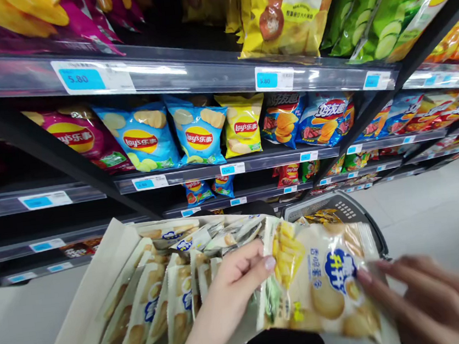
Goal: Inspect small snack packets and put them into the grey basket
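Note:
Held up in front of me is a cream-coloured snack packet (315, 286) with a blue logo, printed yellow fries and round biscuits. Its left end is pinched by my left hand (237, 290), thumb on the front. At the packet's right end, my right hand (430, 295) grips the edge, somewhat smeared by motion, with one fingertip lying on the front. Under and left of my left hand, an open pale carton (90, 298) holds several matching packets (154, 293) standing in rows. My left forearm crosses in front of the carton and hides part of its contents.
A grey shopping basket (337, 206) with a gold packet inside stands behind the held packet. Ahead run dark shelves with price tags (84, 78) and several chip bags (200, 134). Light tiled floor (437, 214) shows at the right.

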The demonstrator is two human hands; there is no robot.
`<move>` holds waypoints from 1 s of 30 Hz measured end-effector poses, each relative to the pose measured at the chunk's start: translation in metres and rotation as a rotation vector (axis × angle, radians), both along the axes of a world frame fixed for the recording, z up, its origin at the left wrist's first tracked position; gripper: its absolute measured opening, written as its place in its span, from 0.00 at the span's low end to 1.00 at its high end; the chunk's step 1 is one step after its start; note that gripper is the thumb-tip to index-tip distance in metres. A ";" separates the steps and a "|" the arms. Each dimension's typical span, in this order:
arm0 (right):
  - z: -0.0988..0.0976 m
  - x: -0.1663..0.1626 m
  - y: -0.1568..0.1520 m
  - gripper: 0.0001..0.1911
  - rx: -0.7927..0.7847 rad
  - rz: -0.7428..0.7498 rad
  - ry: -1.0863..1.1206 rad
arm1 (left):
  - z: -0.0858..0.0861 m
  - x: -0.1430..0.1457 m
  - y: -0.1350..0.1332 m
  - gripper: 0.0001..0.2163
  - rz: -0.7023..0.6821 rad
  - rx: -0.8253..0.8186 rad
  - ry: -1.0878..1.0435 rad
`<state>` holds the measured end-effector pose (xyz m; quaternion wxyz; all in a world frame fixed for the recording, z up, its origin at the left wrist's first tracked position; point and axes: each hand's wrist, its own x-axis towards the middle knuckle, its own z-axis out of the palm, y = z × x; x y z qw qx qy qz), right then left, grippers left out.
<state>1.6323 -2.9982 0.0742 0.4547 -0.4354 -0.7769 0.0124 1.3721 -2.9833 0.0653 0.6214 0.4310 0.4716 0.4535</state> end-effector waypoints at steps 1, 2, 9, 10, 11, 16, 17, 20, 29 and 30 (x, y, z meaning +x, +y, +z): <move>0.002 0.003 0.010 0.10 -0.014 0.004 0.017 | 0.000 0.000 -0.001 0.15 0.037 0.032 0.010; 0.002 0.004 0.019 0.12 -0.095 0.030 0.052 | 0.000 0.001 -0.002 0.16 0.078 0.060 0.023; -0.009 -0.018 0.043 0.13 -0.712 0.104 0.507 | 0.004 0.008 -0.005 0.16 0.110 0.171 0.260; -0.008 -0.022 0.043 0.14 -0.716 0.051 0.510 | 0.004 0.009 -0.005 0.16 0.101 0.179 0.325; -0.007 -0.024 0.044 0.16 -0.702 0.000 0.506 | 0.004 0.009 -0.005 0.16 0.087 0.182 0.386; 0.007 -0.025 0.053 0.24 -0.607 -0.082 0.440 | 0.007 0.011 -0.004 0.13 -0.032 0.089 0.456; 0.008 -0.023 0.055 0.24 -0.603 -0.073 0.417 | 0.009 0.011 -0.004 0.12 -0.045 0.060 0.433; 0.008 -0.017 0.061 0.22 -0.606 -0.019 0.380 | 0.014 0.013 -0.003 0.11 -0.065 0.008 0.376; 0.007 -0.013 0.063 0.20 -0.768 0.148 0.515 | 0.014 0.009 -0.003 0.11 -0.120 -0.044 0.316; 0.009 -0.013 0.064 0.20 -0.793 0.157 0.509 | 0.013 0.009 -0.002 0.11 -0.131 -0.043 0.330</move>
